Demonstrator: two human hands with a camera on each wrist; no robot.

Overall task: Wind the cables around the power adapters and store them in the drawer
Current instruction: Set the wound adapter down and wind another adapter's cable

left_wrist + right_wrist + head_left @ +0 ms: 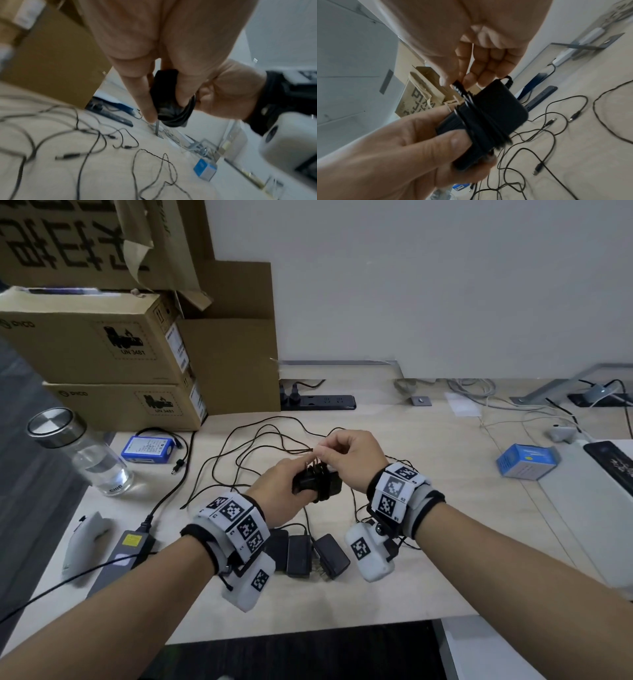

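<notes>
My left hand (284, 491) grips a black power adapter (317, 486) above the middle of the desk; its thin black cable is wound several turns round the body (481, 124). Just above it my right hand (346, 453) pinches the free end of that cable (458, 88) between thumb and fingers. In the left wrist view the adapter (164, 97) shows between my curled fingers. Three more black adapters (301, 554) lie side by side on the desk near me, their loose cables (246, 453) sprawling behind my hands. No drawer is in view.
Stacked cardboard boxes (102, 350) stand at the back left, a black power strip (318, 402) behind my hands. A glass bottle (78, 453), a blue battery pack (147, 450) and a grey power brick (126, 553) sit left. A small blue box (527, 460) lies right.
</notes>
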